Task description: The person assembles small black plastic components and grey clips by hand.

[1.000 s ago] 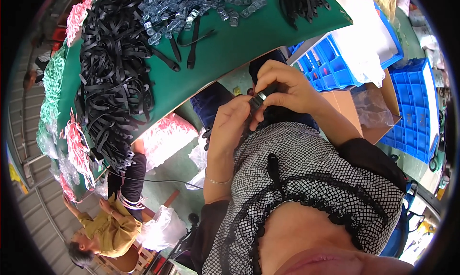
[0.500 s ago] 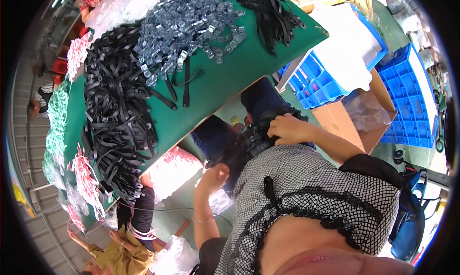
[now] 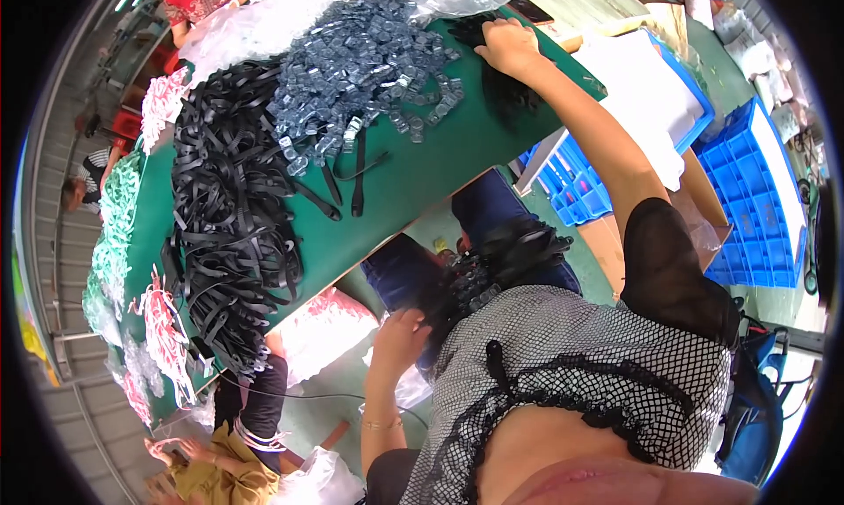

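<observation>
Right hand (image 3: 508, 46) rests, fingers curled, on a small heap of thin black straps (image 3: 501, 87) on the green counter (image 3: 413, 180). Left hand (image 3: 400, 334), loosely curled, holds nothing visible at the lap.

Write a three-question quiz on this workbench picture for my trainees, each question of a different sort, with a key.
1. True or false: the right hand rests in the lap.
2. Multiple choice: the green table carries, at its middle, a heap of (a) clear plastic buckles, (b) red bottles, (c) books.
3. Fill in: the left hand is down at the ____.

Key: 1 false, it reaches to the black straps at the table's far end; 2 a, the clear buckles; 3 lap.
</observation>
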`<action>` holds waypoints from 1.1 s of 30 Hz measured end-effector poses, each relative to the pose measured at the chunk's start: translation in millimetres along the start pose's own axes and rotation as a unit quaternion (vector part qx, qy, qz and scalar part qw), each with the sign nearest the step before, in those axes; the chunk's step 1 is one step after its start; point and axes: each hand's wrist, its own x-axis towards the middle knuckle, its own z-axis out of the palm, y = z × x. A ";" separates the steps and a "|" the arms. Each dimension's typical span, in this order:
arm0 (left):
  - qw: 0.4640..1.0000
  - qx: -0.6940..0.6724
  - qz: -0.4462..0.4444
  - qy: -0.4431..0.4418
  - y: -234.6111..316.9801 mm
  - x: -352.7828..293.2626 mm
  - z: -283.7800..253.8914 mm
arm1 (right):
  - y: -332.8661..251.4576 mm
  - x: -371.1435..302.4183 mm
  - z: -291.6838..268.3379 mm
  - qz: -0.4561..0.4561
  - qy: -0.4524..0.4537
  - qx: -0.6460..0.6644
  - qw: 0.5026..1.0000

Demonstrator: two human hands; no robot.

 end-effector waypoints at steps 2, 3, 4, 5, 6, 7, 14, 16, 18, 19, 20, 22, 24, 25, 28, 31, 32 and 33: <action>0.998 -0.030 0.050 -0.005 17.5 19.5 -8.3 | -2.9 16.0 13.0 0.027 -0.062 -0.074 0.995; 0.999 -0.030 0.044 0.000 27.8 28.2 -14.5 | -3.4 21.1 18.7 0.024 -0.073 -0.089 0.993; 0.995 -0.036 0.088 0.015 39.1 37.3 -21.8 | -5.2 25.2 21.2 0.013 -0.089 -0.092 0.992; 0.990 -0.042 0.133 0.029 48.2 47.0 -29.1 | -6.4 27.9 22.8 0.003 -0.104 -0.095 0.990; 0.990 -0.043 0.129 0.033 55.7 57.3 -36.7 | -7.0 29.6 22.3 -0.005 -0.095 -0.099 0.991; 0.984 -0.051 0.163 0.054 62.4 68.4 -44.6 | -7.5 29.6 22.0 -0.009 -0.093 -0.098 0.991; 0.939 -0.095 0.183 0.275 92.4 170.3 -77.2 | 11.8 18.2 -17.2 0.033 -0.119 0.574 0.810; 0.933 -0.043 0.172 0.314 92.3 199.7 -77.0 | 10.5 9.2 -38.0 0.031 -0.121 0.675 0.727; 0.923 0.040 0.137 0.356 94.6 223.2 -72.2 | 8.5 -6.8 -69.1 0.026 -0.135 0.735 0.664; 0.921 0.043 0.147 0.359 96.9 230.7 -69.6 | 9.8 -12.5 -81.3 0.016 -0.158 0.756 0.635; 0.931 0.076 0.110 0.339 102.7 234.8 -68.1 | 10.5 -20.8 -92.3 0.029 -0.152 0.771 0.617; 0.942 0.117 0.055 0.309 102.2 240.6 -66.1 | 5.3 -36.4 -109.5 0.024 -0.151 0.809 0.568; 0.943 0.115 0.051 0.308 105.9 240.7 -65.8 | 3.1 -54.0 -121.7 0.041 -0.144 0.828 0.540; 0.945 0.108 0.036 0.306 106.8 240.4 -66.1 | 1.4 -63.4 -126.4 0.035 -0.137 0.825 0.547; 0.943 0.104 0.050 0.313 106.5 236.9 -66.3 | -0.2 -89.2 -127.0 0.022 -0.178 0.848 0.498; 0.933 0.090 0.076 0.340 95.0 240.5 -61.2 | -13.4 -115.4 -123.9 0.048 -0.165 0.853 0.493; 0.927 0.044 0.111 0.355 91.0 240.3 -61.8 | -15.1 -121.5 -119.6 0.030 -0.166 0.843 0.510; 0.918 -0.002 0.146 0.368 86.4 239.0 -62.0 | -16.9 -127.1 -113.0 0.012 -0.167 0.833 0.527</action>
